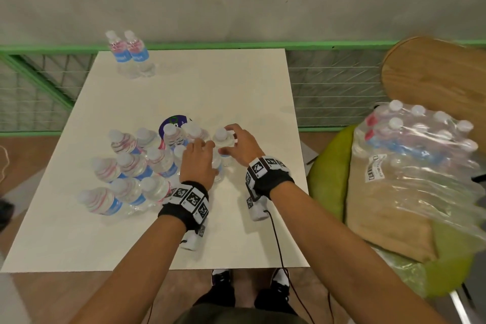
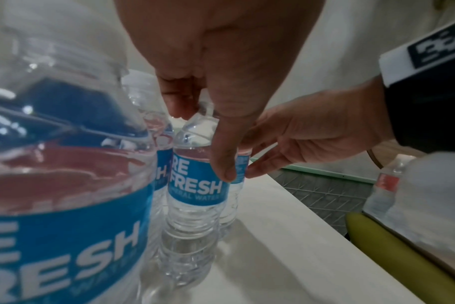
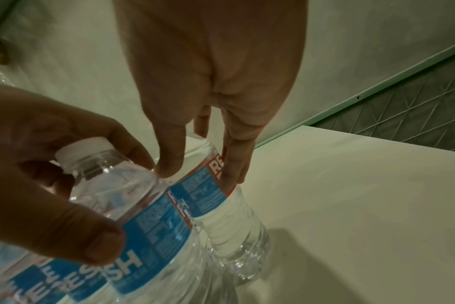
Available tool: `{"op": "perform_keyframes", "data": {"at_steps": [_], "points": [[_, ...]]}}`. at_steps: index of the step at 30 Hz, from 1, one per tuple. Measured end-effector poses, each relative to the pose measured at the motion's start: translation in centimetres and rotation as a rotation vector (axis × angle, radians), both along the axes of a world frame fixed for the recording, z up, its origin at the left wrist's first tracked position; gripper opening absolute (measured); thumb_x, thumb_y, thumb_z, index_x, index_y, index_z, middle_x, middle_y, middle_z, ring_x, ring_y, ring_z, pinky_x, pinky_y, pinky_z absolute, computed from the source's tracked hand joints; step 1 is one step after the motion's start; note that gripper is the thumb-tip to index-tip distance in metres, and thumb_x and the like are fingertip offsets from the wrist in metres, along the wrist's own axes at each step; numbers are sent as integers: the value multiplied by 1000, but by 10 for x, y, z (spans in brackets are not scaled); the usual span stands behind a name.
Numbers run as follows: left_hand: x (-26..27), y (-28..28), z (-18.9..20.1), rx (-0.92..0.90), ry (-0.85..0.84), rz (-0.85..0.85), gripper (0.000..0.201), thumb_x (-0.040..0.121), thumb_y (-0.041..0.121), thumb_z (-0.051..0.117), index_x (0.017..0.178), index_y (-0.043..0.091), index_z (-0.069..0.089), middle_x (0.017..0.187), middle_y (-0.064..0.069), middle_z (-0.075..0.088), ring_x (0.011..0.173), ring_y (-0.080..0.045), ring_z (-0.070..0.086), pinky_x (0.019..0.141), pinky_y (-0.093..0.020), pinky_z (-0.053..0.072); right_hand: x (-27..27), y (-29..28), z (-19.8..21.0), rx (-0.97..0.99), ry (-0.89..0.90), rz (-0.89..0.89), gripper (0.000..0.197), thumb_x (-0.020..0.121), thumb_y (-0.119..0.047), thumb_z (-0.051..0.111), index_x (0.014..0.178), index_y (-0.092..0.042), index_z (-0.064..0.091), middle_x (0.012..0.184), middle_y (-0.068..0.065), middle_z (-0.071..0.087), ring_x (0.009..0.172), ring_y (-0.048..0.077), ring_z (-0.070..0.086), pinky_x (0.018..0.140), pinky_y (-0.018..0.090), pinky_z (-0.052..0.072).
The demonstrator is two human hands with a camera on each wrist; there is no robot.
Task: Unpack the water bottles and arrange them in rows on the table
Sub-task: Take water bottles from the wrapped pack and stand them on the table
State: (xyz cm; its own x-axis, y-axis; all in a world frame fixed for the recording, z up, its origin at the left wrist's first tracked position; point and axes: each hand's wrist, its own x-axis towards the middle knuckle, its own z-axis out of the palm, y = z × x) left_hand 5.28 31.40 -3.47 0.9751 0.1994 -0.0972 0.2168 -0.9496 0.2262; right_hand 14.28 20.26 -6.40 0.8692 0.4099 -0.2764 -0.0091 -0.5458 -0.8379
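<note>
Several clear water bottles with blue labels [image 1: 131, 166] stand clustered on the white table [image 1: 210, 81], left of centre. At the cluster's right edge my left hand [image 1: 197, 158] grips one bottle [image 2: 195, 185] near its neck, thumb on the label. Just right of it, my right hand [image 1: 236, 143] holds a neighbouring bottle [image 1: 223, 137] between thumb and fingers; the same bottle [image 3: 216, 197] stands on the table in the right wrist view. Two bottles [image 1: 130, 52] stand side by side at the far left corner.
A shrink-wrapped pack of bottles [image 1: 420, 144] lies on a green seat [image 1: 326, 166] to the right of the table. A round wooden top [image 1: 434, 73] sits behind it. A purple disc [image 1: 173, 122] lies behind the cluster. A green railing runs beyond the table.
</note>
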Motion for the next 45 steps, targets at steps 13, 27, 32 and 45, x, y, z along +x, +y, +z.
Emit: {"op": "perform_keyframes", "data": {"at_steps": [13,27,32,45], "points": [[-9,-56,0,150,-195,-143,50,63,15,78,109,11,58,122,-17,52,118,-34,35,95,-52,32,-92,-124,34,183,293,-8,25,88,-15,62,113,-14,61,112,2,64,93,17,62,85,32,53],[-15,-342,3,-408,537,-961,44,92,24,48,135,24,39,139,-1,43,120,-20,50,102,-34,43,-98,-408,51,-953,279,-179,37,86,-15,54,122,-13,61,122,12,64,113,27,60,91,31,49],[9,-365,-3,-383,481,-789,53,93,21,46,142,29,26,147,-5,36,132,-21,40,109,-34,37,-57,-433,26,-778,350,-367,51,89,-13,47,140,-19,43,145,12,44,131,27,44,105,33,40],[29,-367,-3,-286,457,-730,45,92,18,48,137,14,39,147,-8,38,131,-22,41,109,-31,34,-37,-432,8,-707,356,-350,33,96,-23,37,113,-9,62,130,12,56,121,26,51,95,31,38]]}}
